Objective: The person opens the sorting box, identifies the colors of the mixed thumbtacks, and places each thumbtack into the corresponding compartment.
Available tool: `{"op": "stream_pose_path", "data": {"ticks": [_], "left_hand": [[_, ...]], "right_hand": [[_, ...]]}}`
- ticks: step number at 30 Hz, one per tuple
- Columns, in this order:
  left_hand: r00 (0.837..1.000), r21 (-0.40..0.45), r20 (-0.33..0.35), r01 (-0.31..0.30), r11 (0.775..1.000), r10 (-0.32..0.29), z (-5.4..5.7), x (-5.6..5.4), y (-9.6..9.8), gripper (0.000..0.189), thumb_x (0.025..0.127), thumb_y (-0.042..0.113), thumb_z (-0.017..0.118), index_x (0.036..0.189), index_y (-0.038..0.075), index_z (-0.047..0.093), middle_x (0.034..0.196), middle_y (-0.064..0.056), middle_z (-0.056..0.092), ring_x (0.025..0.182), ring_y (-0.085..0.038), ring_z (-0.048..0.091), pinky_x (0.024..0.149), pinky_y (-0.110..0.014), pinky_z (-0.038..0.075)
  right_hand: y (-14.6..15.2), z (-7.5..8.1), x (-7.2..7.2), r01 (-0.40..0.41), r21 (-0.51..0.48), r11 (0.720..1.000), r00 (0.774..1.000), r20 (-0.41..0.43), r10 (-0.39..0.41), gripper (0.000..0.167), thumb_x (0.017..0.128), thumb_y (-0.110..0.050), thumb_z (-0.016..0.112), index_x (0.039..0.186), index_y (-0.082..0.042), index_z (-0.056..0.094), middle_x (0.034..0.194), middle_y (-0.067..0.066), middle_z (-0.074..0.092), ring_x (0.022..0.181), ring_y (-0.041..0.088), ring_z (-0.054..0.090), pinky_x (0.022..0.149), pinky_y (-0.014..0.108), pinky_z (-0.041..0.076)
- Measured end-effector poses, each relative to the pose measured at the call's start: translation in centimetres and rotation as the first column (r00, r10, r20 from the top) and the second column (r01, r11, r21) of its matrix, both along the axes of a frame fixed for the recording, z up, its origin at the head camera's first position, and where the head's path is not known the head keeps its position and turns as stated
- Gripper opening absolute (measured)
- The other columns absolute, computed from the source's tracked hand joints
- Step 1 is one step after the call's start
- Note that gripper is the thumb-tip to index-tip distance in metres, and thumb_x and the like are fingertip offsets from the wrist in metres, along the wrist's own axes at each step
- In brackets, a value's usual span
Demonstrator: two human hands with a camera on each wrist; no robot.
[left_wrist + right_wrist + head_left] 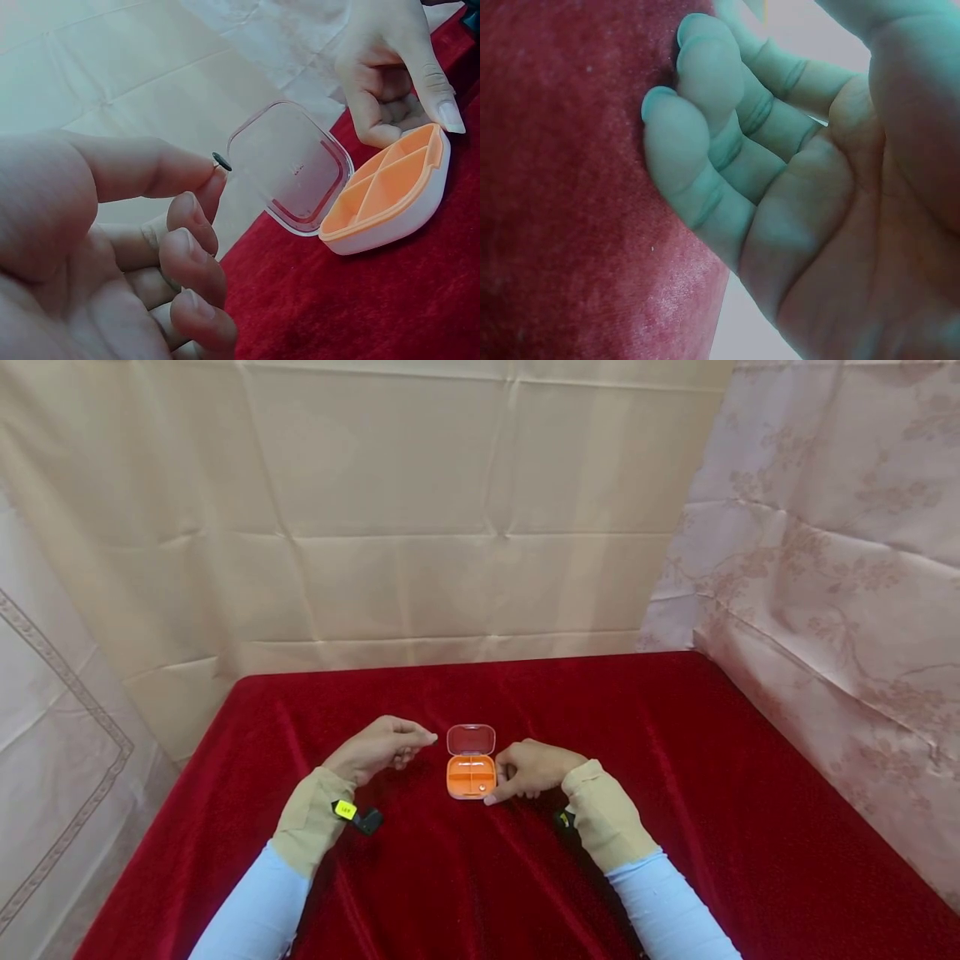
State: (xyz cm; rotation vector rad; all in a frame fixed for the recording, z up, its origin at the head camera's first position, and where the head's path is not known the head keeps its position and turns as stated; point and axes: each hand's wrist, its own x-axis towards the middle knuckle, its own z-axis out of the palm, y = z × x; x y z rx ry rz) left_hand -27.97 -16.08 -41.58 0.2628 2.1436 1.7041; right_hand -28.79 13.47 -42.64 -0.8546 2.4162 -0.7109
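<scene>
An orange-and-white pill box (pixel 459 785) with four compartments lies on the red cloth, its clear lid (pixel 471 740) raised at the back. Something small and pale (pixel 482 787) sits in its front right compartment. To the left of the box, my left hand (pixel 380 748) is raised, pinching a dark stud earring (pixel 222 162) between thumb and forefinger; its flat round head and thin post show in the left wrist view. My right hand (pixel 534 768) grips the box's right side, thumb at the front corner and curled fingers along the edge. The right wrist view shows its curled fingers, not the box.
Red velvet cloth (pixel 645 860) covers the table. A beige curtain (pixel 375 527) hangs behind the far edge, with a floral curtain (pixel 847 568) along the right. A small camera (pixel 367 821) is strapped at the left wrist.
</scene>
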Motion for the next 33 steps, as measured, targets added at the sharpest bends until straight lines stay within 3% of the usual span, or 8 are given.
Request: {"op": "stream_pose_path", "data": {"ticks": [16, 33], "left_hand": [[0.998, -0.039, -0.029, 0.056, 0.998, -0.057, -0.03, 0.23, 0.74, 0.027, 0.097, 0.02, 0.072, 0.095, -0.006, 0.068, 0.066, 0.0, 0.046, 0.063, -0.014, 0.042, 0.059, -0.027, 0.039], [0.996, -0.053, -0.03, 0.083, 0.995, -0.084, -0.32, 0.33, 0.96, 0.029, 0.097, 0.021, 0.072, 0.097, -0.008, 0.069, 0.065, -0.001, 0.045, 0.062, -0.014, 0.043, 0.059, -0.028, 0.039]], "right_hand": [[0.05, 0.33, 0.25, 0.007, -0.005, 1.0, 1.0, 0.006, -0.007, 0.03, 0.086, -0.037, 0.084, 0.079, -0.015, 0.065, 0.067, -0.005, 0.062, 0.058, 0.01, 0.058, 0.052, 0.025, 0.049], [-0.02, 0.0, 0.05, 0.005, -0.01, 1.0, 1.0, 0.005, -0.004, 0.031, 0.085, -0.038, 0.085, 0.079, -0.015, 0.065, 0.067, -0.005, 0.062, 0.058, 0.01, 0.058, 0.052, 0.026, 0.049]]}}
